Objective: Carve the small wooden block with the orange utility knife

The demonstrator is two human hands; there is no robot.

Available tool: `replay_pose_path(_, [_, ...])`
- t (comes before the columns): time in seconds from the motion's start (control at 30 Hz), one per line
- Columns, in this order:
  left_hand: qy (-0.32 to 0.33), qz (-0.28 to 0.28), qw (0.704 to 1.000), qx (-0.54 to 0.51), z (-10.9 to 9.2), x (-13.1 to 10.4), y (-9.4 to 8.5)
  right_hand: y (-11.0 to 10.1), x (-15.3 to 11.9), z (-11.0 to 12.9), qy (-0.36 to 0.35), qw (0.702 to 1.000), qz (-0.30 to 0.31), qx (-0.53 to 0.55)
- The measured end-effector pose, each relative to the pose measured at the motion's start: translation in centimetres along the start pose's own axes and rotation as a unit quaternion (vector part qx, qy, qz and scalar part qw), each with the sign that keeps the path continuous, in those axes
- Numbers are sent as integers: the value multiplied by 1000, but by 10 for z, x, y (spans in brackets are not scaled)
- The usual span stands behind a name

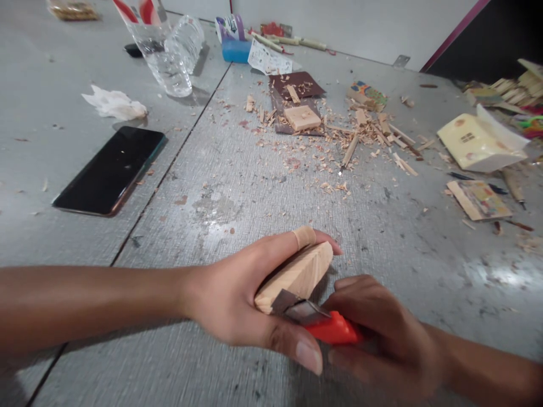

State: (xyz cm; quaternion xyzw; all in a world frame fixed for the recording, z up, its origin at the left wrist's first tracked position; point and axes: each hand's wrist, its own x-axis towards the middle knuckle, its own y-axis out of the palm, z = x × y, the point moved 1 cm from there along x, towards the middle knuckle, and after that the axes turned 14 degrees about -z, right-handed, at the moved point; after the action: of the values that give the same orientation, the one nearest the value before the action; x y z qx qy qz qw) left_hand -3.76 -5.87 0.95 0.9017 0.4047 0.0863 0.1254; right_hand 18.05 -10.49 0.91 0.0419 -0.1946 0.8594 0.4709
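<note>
A pale wooden block [299,274] with a rounded far end lies in the grip of my left hand [241,294], between thumb and fingers; a tan bandage [304,237] wraps the index finger. My right hand [390,333] is closed around the red handle of a utility knife [333,328]. Its grey blade lies against the near end of the block, close above my left thumb. The lower fingers of my left hand are hidden behind the wood.
Grey table [190,226] carries a phone [112,169], crumpled tissue [114,104], plastic cup [163,62], scattered wood shavings [322,155], a square wooden piece [302,117] on brown sandpaper [297,85], a carving tool [349,152] and a yellow box [475,141].
</note>
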Motion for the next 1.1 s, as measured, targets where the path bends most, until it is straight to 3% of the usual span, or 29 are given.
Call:
replay_pose_path(0.77, [1, 7, 1000, 8, -3, -2, -1, 0, 0, -2, 1, 1000, 3, -3])
replay_pose_path(1.1, [7, -30, 999, 12, -2, -1, -2, -1, -6, -1, 21, 999, 23, -34])
